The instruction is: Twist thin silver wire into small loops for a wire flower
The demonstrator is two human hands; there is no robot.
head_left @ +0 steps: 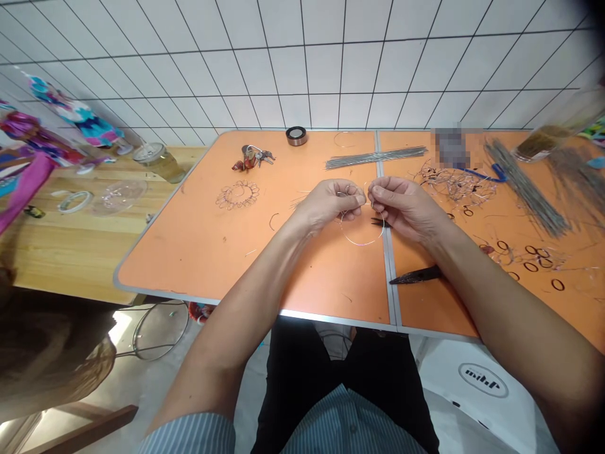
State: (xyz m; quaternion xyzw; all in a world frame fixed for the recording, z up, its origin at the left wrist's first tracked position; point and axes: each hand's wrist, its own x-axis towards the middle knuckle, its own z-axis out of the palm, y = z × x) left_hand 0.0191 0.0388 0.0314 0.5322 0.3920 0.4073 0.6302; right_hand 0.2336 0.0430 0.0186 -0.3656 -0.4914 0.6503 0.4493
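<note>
Over the middle of an orange table (198, 252), my left hand (328, 203) and my right hand (401, 205) meet fingertip to fingertip. Both pinch a thin wire bent into a round loop (362, 232) that hangs just below the fingers. Small wire rings show at the left fingertips. Black pliers (416, 275) lie on the table under my right forearm. A wire flower shape (237, 194) lies to the left of my left hand.
A bundle of straight wires (375, 157), a tape roll (295, 135) and keys (253, 157) lie at the back. Tangled wire and small dark rings (515, 249) spread at right. A wooden table (61, 246) with a jar (158, 162) stands at left.
</note>
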